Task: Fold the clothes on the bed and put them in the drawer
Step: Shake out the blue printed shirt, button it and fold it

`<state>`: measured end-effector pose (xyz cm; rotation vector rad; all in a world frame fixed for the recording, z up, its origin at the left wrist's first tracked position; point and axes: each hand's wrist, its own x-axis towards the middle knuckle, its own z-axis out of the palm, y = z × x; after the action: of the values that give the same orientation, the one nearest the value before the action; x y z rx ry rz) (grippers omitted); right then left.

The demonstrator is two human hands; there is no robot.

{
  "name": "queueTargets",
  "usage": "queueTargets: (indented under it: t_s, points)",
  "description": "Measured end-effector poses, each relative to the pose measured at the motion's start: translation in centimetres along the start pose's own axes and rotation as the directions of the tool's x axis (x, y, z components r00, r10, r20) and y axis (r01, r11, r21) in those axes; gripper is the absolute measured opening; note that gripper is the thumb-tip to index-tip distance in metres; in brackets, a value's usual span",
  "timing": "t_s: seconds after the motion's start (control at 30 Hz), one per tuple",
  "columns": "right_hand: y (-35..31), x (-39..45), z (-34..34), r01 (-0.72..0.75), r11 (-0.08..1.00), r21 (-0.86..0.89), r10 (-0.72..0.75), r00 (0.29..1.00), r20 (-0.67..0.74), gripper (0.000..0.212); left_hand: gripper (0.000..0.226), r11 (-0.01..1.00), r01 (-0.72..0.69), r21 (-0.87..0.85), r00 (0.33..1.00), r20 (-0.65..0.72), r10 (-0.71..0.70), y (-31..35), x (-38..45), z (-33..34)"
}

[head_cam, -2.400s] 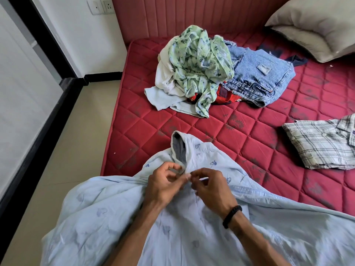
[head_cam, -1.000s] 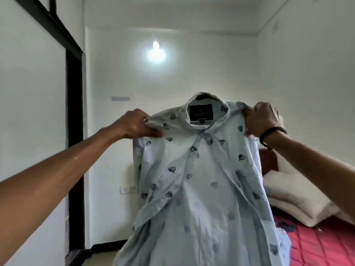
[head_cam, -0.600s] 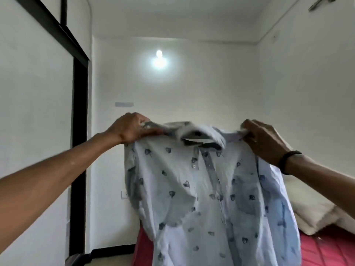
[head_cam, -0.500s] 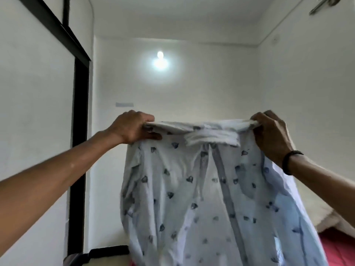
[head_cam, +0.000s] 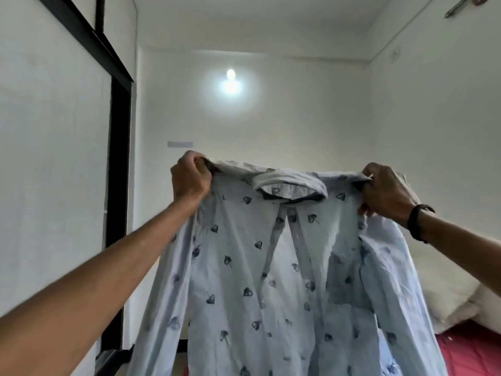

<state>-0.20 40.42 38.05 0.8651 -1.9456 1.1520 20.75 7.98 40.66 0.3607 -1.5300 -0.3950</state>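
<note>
While the left hand and right hand each pinch a shoulder of the pale blue printed shirt, hanging at six o'clock, keeping both grips level should let it drop flat onto the bed at five o'clock.

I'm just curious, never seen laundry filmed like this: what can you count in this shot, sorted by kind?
Hands: 2, left hand and right hand
Light blue printed shirt: 1
White pillow: 1
Black wristband: 1
Lit bulb: 1
Total: 6
</note>
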Motion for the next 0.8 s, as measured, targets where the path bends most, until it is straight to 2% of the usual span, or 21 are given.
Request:
queueTargets:
  t_s: [0.03,0.07,0.13,0.17,0.2,0.23,0.27,0.33,0.4,0.47,0.53,0.63,0.73,0.8]
  points:
    - [-0.1,0.2,0.0,-0.053,0.996,0.067,0.052,0.999,0.003,0.014,0.019,0.965,-0.231,0.123,0.973,0.007,0.231,0.0,-0.6,0.0]
    - [-0.4,0.3,0.0,-0.139,0.974,0.177,0.142,0.990,-0.005,0.013,0.023,0.881,-0.427,0.201,0.904,0.086,0.419,-0.1,-1.4,0.2]
    - [-1.5,0.0,-0.3,-0.319,0.818,0.478,0.333,0.941,0.059,0.012,0.044,0.693,-0.636,0.340,0.771,0.242,0.589,0.3,-2.5,0.0]
    - [-2.0,-0.2,-0.6,-0.370,0.715,0.593,0.391,0.915,0.100,0.010,0.051,0.651,-0.647,0.397,0.760,0.269,0.592,0.1,-2.6,0.1]
    - [-2.4,-0.6,-1.0,-0.379,0.652,0.657,0.415,0.903,0.109,0.011,0.051,0.656,-0.618,0.434,0.781,0.243,0.575,0.2,-2.7,0.0]
    - [-2.4,-1.0,-1.3,-0.337,0.667,0.665,0.403,0.913,0.058,0.015,0.048,0.696,-0.565,0.443,0.817,0.183,0.547,0.3,-2.5,-0.3]
    - [-2.3,-1.5,-1.5,-0.246,0.753,0.610,0.349,0.936,-0.053,0.015,0.043,0.738,-0.517,0.434,0.843,0.109,0.526,0.3,-2.3,-0.5]
    - [-2.3,-2.4,-2.3,-0.013,0.946,0.323,0.113,0.949,-0.293,0.011,0.028,0.775,-0.481,0.410,0.844,-0.023,0.536,0.8,-1.9,-1.2]
    - [-3.0,-2.8,-3.3,0.175,0.979,0.108,-0.122,0.916,-0.381,0.013,0.020,0.775,-0.477,0.414,0.824,-0.097,0.559,1.8,-1.4,-2.2]
    - [-4.3,-2.7,-4.3,0.268,0.961,0.064,-0.217,0.879,-0.425,0.023,0.025,0.784,-0.462,0.415,0.812,-0.157,0.562,3.4,-0.7,-3.6]
    - [-5.7,-1.9,-5.6,0.324,0.944,0.057,-0.255,0.829,-0.497,0.032,0.029,0.793,-0.435,0.426,0.787,-0.249,0.565,5.4,0.3,-5.3]
    - [-8.5,0.0,-8.1,0.358,0.929,0.099,-0.231,0.765,-0.602,0.020,0.023,0.812,-0.367,0.453,0.732,-0.398,0.553,9.2,2.0,-7.4]
    - [-12.3,2.3,-10.3,0.368,0.922,0.118,-0.201,0.717,-0.668,0.017,0.023,0.882,-0.296,0.367,0.708,-0.536,0.461,13.8,3.9,-9.0]
    - [-14.4,3.5,-10.8,0.318,0.944,0.092,-0.173,0.712,-0.680,0.020,0.029,0.909,-0.264,0.322,0.697,-0.587,0.411,16.1,4.6,-9.6]
